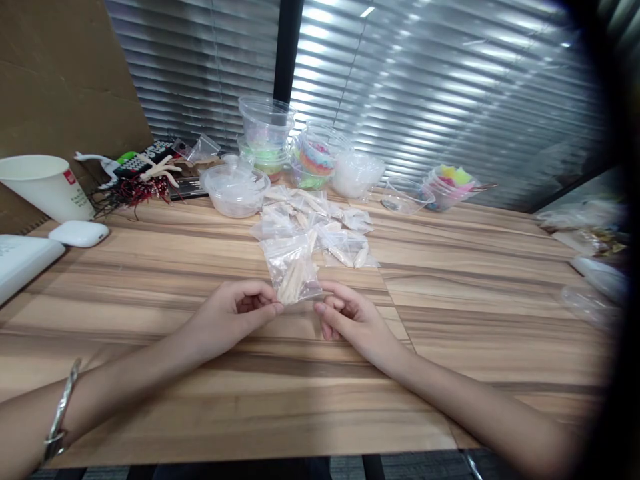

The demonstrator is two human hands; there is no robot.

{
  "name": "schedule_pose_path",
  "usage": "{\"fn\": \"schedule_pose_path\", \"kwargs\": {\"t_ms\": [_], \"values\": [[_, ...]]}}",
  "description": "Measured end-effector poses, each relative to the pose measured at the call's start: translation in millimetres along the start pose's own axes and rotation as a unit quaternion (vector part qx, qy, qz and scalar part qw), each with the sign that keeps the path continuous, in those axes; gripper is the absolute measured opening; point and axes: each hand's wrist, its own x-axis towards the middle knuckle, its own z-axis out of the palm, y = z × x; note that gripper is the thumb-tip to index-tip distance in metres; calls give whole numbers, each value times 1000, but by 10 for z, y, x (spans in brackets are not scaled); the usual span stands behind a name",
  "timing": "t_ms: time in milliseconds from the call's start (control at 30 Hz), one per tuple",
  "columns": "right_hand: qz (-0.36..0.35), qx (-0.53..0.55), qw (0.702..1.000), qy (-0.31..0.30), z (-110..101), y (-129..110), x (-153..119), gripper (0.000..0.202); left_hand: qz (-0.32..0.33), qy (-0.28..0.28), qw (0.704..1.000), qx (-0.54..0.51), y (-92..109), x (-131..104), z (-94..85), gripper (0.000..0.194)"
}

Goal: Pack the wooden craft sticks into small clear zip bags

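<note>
Between my two hands is a clear zip bag (295,270) with pale, stick-like pieces inside. My left hand (247,310) pinches its near left corner between thumb and fingers. At the near right corner, the thumb and forefinger of my right hand (347,313) close on the plastic edge. The bag's zip end points away from me, toward a loose pile of similar small bags (320,217) with pale pieces in them. What the pieces are made of, I cannot tell.
Behind the pile stand a round clear tub (237,192), stacked plastic bowls (267,127) and cups with colourful contents (450,183). On the left are a paper cup (43,187), a white earbud case (79,233) and a white box (25,260). Plastic items (595,273) lie far right.
</note>
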Motion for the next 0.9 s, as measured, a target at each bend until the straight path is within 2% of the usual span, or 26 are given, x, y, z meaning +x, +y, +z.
{"fn": "schedule_pose_path", "kwargs": {"t_ms": [67, 133, 533, 900], "values": [[4, -10, 1000, 1, -6, -9, 1, 30, 7, -14, 1000, 10, 3, -4, 2, 26], [9, -20, 1000, -4, -13, -28, -2, 27, 12, -27, 999, 25, 8, -8, 5, 27], [-1, -40, 999, -23, -15, -54, -7, 30, 17, -61, 997, 42, 27, 0, 3, 22], [-15, -51, 998, -26, -10, -55, -15, 28, 9, -56, 997, 60, 27, -14, 10, 26]]}}
